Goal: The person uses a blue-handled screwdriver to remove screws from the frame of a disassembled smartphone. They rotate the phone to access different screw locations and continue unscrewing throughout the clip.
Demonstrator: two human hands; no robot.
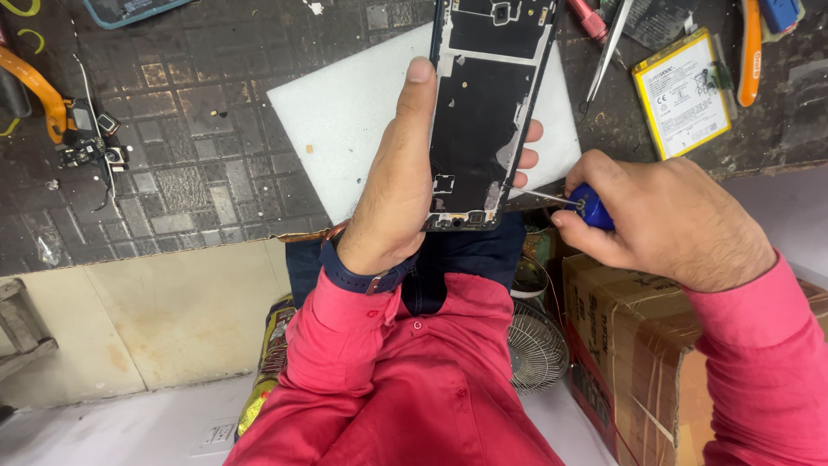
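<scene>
Nearest me: my right hand (664, 220), fingers curled tight on a blue-handled screwdriver (592, 205), its tip at the lower edge of the opened phone frame (483, 112). My left hand (401, 177) clasps that frame upright, thumb along its side, above the white mat (345, 112). Beyond, on the dark surface (190, 155): tweezers (608, 52), a yellow-edged battery (681, 93).

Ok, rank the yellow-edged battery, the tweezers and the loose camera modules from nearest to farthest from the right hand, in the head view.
From the right hand:
1. Yellow-edged battery, just above it on the bench.
2. Tweezers, up and slightly left, beside the battery.
3. Loose camera modules, far across at the left edge.
</scene>
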